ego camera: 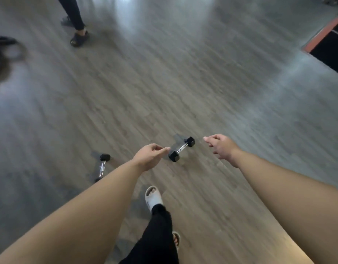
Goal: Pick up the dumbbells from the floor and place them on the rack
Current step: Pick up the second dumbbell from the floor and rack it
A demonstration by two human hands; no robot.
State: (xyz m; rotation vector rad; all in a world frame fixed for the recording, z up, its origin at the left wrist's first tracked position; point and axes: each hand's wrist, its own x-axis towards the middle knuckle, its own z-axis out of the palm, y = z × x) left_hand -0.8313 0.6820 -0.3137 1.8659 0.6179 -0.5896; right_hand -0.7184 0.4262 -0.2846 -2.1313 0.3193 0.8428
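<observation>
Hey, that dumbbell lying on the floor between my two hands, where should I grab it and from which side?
Grip the dumbbell by its bare metal handle, coming straight down from above. It lies flat on the floor, handle clear between the two black hex heads. The right hand probably has the clearer approach.

The single head-worn camera looked forward and steeply down from standing height onto the wooden floor (183, 82), wide-angle, both forearms stretching out from the bottom edge, the floor well below
</observation>
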